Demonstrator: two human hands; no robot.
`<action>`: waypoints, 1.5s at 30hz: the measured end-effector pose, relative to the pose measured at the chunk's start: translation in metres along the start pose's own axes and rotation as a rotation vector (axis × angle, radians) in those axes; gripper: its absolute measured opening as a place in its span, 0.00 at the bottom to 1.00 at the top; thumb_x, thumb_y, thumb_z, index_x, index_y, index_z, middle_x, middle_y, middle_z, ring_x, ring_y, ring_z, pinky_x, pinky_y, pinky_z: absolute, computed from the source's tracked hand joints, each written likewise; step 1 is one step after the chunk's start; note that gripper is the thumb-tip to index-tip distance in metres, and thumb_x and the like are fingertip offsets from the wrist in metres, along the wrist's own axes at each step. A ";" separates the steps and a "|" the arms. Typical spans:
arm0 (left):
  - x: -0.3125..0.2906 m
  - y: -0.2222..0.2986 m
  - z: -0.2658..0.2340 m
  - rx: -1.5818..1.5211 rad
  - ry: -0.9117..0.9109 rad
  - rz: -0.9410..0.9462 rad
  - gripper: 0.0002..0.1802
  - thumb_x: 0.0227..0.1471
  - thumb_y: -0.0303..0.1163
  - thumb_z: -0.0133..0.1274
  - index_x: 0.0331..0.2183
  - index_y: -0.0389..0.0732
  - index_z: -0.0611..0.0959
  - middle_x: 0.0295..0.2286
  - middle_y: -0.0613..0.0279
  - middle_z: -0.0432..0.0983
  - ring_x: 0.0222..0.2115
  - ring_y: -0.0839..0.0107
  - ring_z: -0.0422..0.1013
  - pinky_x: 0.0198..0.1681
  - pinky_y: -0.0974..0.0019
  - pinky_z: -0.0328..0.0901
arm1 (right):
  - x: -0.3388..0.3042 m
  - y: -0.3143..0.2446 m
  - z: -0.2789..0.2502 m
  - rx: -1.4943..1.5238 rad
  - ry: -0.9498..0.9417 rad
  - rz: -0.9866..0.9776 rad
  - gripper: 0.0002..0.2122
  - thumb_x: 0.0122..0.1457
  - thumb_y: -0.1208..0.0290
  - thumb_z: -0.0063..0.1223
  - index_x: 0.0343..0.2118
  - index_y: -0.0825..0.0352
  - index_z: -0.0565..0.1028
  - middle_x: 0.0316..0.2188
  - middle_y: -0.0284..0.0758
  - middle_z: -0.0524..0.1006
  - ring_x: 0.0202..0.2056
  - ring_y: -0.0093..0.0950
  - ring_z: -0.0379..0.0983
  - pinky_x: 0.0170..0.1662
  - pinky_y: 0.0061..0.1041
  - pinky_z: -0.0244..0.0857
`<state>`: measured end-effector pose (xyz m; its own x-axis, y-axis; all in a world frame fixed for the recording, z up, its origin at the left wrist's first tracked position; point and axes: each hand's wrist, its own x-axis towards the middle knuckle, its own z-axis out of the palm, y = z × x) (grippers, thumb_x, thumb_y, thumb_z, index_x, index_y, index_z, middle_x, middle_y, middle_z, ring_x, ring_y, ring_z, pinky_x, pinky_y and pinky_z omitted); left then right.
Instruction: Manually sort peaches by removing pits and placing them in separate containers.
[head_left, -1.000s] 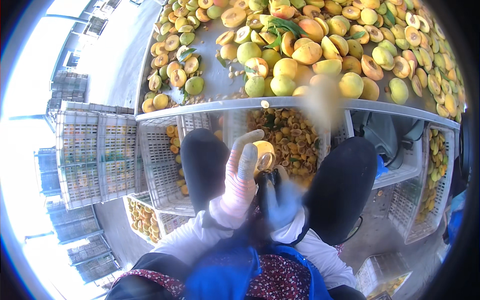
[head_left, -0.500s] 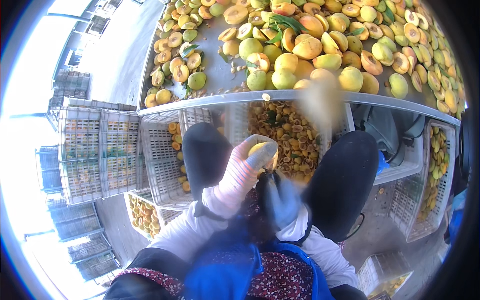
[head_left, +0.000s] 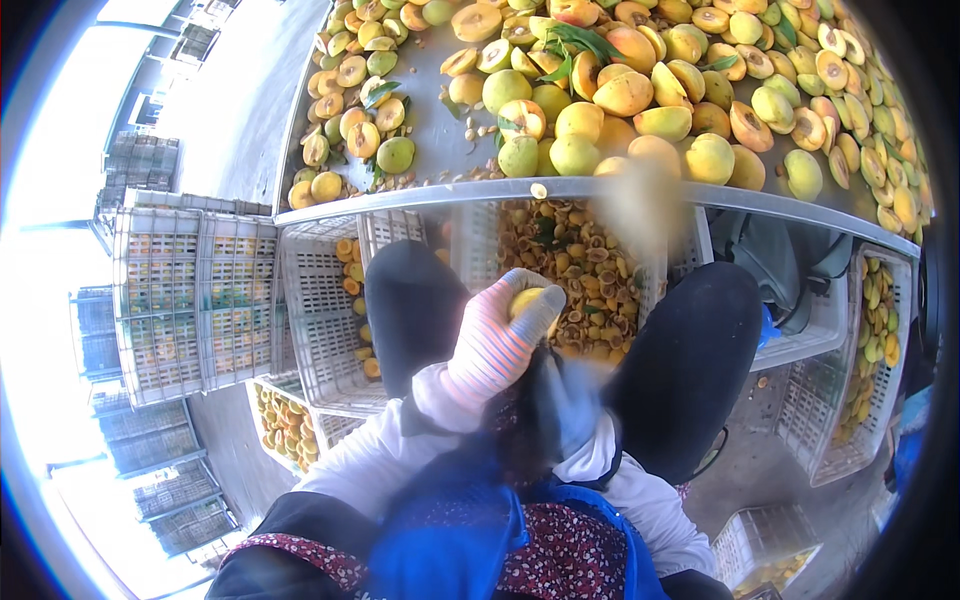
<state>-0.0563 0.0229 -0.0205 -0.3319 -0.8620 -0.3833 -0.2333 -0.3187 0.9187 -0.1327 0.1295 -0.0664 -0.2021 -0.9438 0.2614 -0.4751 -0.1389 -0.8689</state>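
Observation:
My left hand (head_left: 490,340), in a white glove with thin pink and blue stripes and grey fingertips, is closed around a yellow peach (head_left: 526,303). Most of the fruit is hidden by the fingers and thumb. Just below and to the right of it, my right hand (head_left: 574,405) wears a blue-grey glove and is smeared by motion. Its fingers cannot be made out, nor whether they hold something; a dark blurred shape lies beside it. Beyond both hands, between my knees, a crate (head_left: 482,245) contains many hollowed peach pieces (head_left: 590,255).
A metal-edged table (head_left: 420,200) ahead bears heaps of whole and halved peaches (head_left: 580,125), with some leaves and pits. White crates (head_left: 325,300) stand at left, one stack wire-like (head_left: 195,300). At right are a crate of peach pieces (head_left: 865,350) and a grey bag (head_left: 760,255).
My left hand has turned a little and shifted slightly right, still around the peach. My right hand stays close below it, blurred in both frames.

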 end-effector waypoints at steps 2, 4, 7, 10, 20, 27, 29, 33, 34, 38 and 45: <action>0.001 -0.006 0.002 0.014 0.017 0.083 0.11 0.52 0.35 0.55 0.33 0.36 0.77 0.22 0.69 0.71 0.23 0.83 0.65 0.27 0.77 0.61 | 0.007 -0.010 0.001 0.082 0.062 0.026 0.19 0.48 0.75 0.52 0.45 0.75 0.70 0.25 0.43 0.71 0.23 0.39 0.67 0.26 0.32 0.61; 0.002 -0.009 0.003 -0.083 -0.004 0.107 0.10 0.52 0.34 0.55 0.32 0.36 0.77 0.22 0.69 0.71 0.24 0.83 0.65 0.27 0.77 0.61 | 0.012 -0.020 -0.009 0.181 -0.021 0.152 0.20 0.47 0.75 0.52 0.46 0.75 0.69 0.24 0.43 0.71 0.22 0.39 0.67 0.26 0.32 0.60; 0.010 -0.003 -0.008 -0.179 -0.183 -0.115 0.11 0.52 0.35 0.53 0.32 0.36 0.77 0.22 0.67 0.70 0.24 0.81 0.64 0.28 0.77 0.60 | 0.012 -0.016 -0.016 0.231 -0.164 0.220 0.21 0.47 0.75 0.51 0.46 0.76 0.68 0.22 0.42 0.70 0.20 0.38 0.65 0.24 0.32 0.60; 0.011 -0.002 -0.011 -0.212 -0.230 -0.185 0.13 0.53 0.38 0.52 0.33 0.36 0.77 0.23 0.67 0.71 0.24 0.80 0.64 0.28 0.77 0.59 | 0.017 -0.015 -0.023 0.891 -0.348 0.601 0.17 0.52 0.68 0.46 0.42 0.72 0.68 0.20 0.38 0.68 0.17 0.33 0.61 0.20 0.28 0.56; 0.001 -0.015 0.001 -0.629 -0.221 -0.298 0.22 0.50 0.49 0.54 0.36 0.38 0.78 0.24 0.65 0.72 0.23 0.78 0.67 0.27 0.76 0.61 | 0.010 0.009 -0.008 2.330 -0.636 1.058 0.21 0.63 0.47 0.33 0.31 0.61 0.69 0.13 0.29 0.61 0.09 0.19 0.52 0.09 0.17 0.46; -0.013 -0.002 -0.008 -0.721 0.311 -0.291 0.20 0.49 0.47 0.55 0.34 0.40 0.78 0.27 0.62 0.75 0.26 0.72 0.71 0.30 0.70 0.66 | 0.017 0.004 -0.010 2.219 -0.583 1.050 0.18 0.63 0.50 0.36 0.31 0.62 0.69 0.14 0.29 0.61 0.10 0.19 0.53 0.09 0.17 0.50; -0.015 -0.006 -0.057 -0.441 0.405 -0.025 0.19 0.50 0.46 0.54 0.35 0.39 0.78 0.28 0.62 0.75 0.28 0.73 0.71 0.33 0.69 0.67 | 0.013 0.006 -0.011 2.247 -0.505 1.153 0.18 0.63 0.51 0.37 0.30 0.63 0.68 0.13 0.29 0.61 0.10 0.19 0.53 0.09 0.17 0.49; -0.002 0.006 -0.189 0.766 0.587 0.211 0.22 0.49 0.48 0.55 0.38 0.39 0.79 0.30 0.57 0.76 0.31 0.64 0.73 0.37 0.62 0.67 | 0.013 0.010 -0.007 2.214 -0.677 1.056 0.17 0.63 0.52 0.38 0.29 0.63 0.68 0.13 0.29 0.61 0.10 0.17 0.51 0.10 0.15 0.46; -0.006 0.009 -0.223 1.246 0.602 0.092 0.23 0.49 0.49 0.55 0.38 0.40 0.79 0.31 0.55 0.76 0.32 0.61 0.73 0.38 0.60 0.67 | 0.017 0.007 -0.004 2.184 -0.682 1.045 0.17 0.63 0.52 0.38 0.29 0.63 0.68 0.13 0.29 0.61 0.10 0.16 0.51 0.10 0.15 0.46; 0.053 0.059 -0.194 1.181 0.613 0.024 0.24 0.45 0.47 0.59 0.41 0.44 0.79 0.37 0.50 0.74 0.35 0.63 0.73 0.38 0.63 0.67 | 0.028 0.007 0.005 2.063 -0.588 1.031 0.17 0.63 0.52 0.38 0.28 0.62 0.68 0.13 0.29 0.62 0.10 0.17 0.51 0.11 0.16 0.46; 0.185 0.056 -0.172 1.571 0.329 -0.116 0.33 0.43 0.54 0.56 0.44 0.39 0.75 0.39 0.48 0.74 0.41 0.54 0.71 0.44 0.57 0.65 | 0.040 0.015 0.002 1.829 -0.411 1.169 0.17 0.62 0.52 0.40 0.27 0.62 0.67 0.12 0.29 0.62 0.09 0.18 0.53 0.11 0.18 0.48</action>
<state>0.0259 -0.2222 -0.0237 -0.0938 -0.9725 -0.2134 -0.9714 0.1363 -0.1943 -0.1463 0.0887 -0.0698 0.5410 -0.7491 -0.3824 0.8272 0.5560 0.0811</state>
